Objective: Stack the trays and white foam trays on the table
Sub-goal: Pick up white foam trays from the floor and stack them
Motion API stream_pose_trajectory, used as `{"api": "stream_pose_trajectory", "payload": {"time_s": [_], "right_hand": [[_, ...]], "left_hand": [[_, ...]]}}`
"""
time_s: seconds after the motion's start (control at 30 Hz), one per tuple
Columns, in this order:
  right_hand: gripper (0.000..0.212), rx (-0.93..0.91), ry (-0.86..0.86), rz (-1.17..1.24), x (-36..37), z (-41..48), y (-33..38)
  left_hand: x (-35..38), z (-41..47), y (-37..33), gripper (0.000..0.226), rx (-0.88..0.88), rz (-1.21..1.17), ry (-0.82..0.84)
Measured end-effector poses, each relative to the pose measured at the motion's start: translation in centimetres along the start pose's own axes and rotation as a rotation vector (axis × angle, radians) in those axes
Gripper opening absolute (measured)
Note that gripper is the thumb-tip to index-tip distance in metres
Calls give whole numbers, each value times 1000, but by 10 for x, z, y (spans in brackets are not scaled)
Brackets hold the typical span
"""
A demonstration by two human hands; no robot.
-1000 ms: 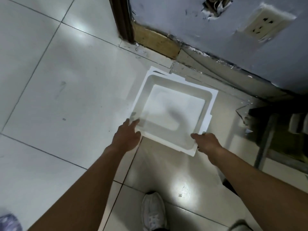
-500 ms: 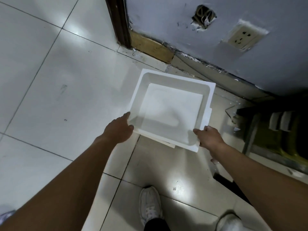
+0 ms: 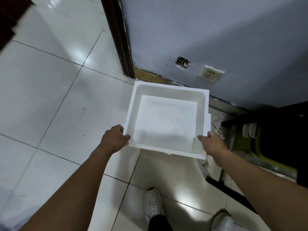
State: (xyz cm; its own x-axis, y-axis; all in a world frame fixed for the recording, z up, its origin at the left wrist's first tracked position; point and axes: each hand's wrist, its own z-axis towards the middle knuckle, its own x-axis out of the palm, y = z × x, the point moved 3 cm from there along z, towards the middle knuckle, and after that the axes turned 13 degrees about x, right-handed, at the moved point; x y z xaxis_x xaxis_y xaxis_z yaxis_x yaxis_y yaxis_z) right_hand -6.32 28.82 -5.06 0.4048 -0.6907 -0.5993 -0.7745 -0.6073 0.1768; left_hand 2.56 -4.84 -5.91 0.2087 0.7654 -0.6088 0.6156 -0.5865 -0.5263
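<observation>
A square white foam tray (image 3: 166, 119) is held level in the air above the tiled floor, hollow side up. My left hand (image 3: 115, 139) grips its near left corner, thumb over the rim. My right hand (image 3: 211, 144) grips the near right corner. A thin white edge of a second foam piece shows beneath the tray along its right side (image 3: 209, 120). No table top is in view.
A grey wall with a socket (image 3: 210, 75) and a hole (image 3: 183, 62) stands just behind the tray. A dark door frame (image 3: 120, 39) rises at its left. A dark table frame with yellow parts (image 3: 266, 139) is at the right. My shoes (image 3: 153, 207) stand below.
Both hands have lifted the foam tray off the floor and brought it up toward me. The view has tilted up, showing more wall.
</observation>
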Motion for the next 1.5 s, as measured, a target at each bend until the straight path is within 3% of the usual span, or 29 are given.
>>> {"api": "stream_pose_trajectory", "payload": {"time_s": [0.13,0.3,0.63,0.93,1.23,1.5], "right_hand": [[34,-49,-58,-19,-38,-45,13],[41,-71,-140,-16,-94,-105,26],[41,-355,-236,-72,-183,-256,59],[41,-518,-261,1,-296,-351,61],[41,-548,-306,192,-422,-396,17],[46,-503,-360,287,-485,-398,-68]], "left_hand": [[-29,-40,-31,26,17,-153,-100],[-66,-93,-95,16,67,-343,-197],[-148,-233,-180,16,60,-438,-434],[-200,-327,-279,29,239,-324,-616],[-210,-393,-395,20,482,-343,-602],[-167,-419,-460,17,601,-325,-541]]}}
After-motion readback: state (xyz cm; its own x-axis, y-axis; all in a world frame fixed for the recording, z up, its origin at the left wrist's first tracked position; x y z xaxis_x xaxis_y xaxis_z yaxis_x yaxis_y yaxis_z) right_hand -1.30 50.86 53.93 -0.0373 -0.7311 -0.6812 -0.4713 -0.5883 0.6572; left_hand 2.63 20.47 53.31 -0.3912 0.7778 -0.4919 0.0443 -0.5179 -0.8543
